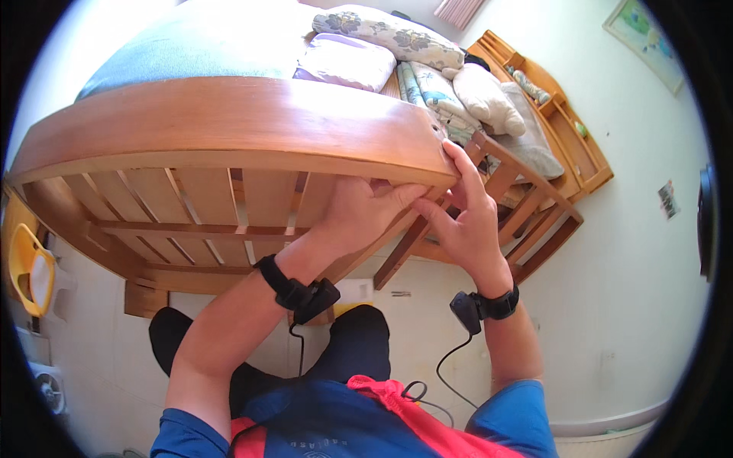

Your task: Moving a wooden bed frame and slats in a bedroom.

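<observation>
A wooden bed frame [237, 126] with a broad curved rail spans the space in front of me, its slatted underside [195, 202] facing me. My right hand [472, 229] is closed round the rail's right end corner, index finger stretched up its end face near a small dark hole [437, 128]. Just left of it, my left hand [359, 214] reaches under the rail into the inner corner. Its fingers are bent and partly hidden behind the wood; its thumb points toward the right hand. Whatever the left fingers hold cannot be made out.
Behind the rail lie folded bedding [347, 61], a patterned pillow [393, 34] and a white plush toy [489, 99]. A slatted wooden side panel [527, 195] stands at right, beside a shelf headboard [569, 126]. A small metal piece [401, 293] lies on the floor; a yellow chair [30, 267] is at left.
</observation>
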